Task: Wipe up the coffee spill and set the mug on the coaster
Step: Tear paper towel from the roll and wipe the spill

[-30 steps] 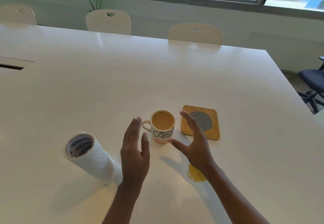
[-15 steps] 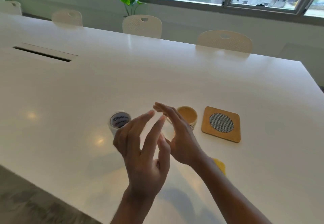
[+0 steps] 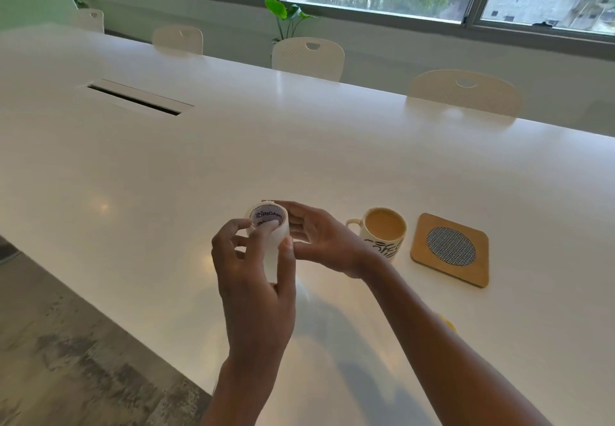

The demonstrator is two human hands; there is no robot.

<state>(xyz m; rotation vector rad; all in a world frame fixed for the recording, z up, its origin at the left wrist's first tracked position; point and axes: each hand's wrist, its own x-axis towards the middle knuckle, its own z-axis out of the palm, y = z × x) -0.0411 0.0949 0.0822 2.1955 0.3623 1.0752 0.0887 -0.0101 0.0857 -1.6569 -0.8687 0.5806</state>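
Standing at a long white table (image 3: 332,159), a person grips a paper towel roll (image 3: 270,225) with both hands — left hand (image 3: 253,279) around its front, right hand (image 3: 319,242) cupping its side. Just beside them sits the full mug (image 3: 382,232), next to the wooden coaster (image 3: 449,249). A yellow spill (image 3: 447,324) peeks from behind the right forearm, and open tabletop stretches beyond.

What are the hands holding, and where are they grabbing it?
Both hands hold the paper towel roll: the left hand at its near end, fingertips by the printed end, and the right hand around its far side.
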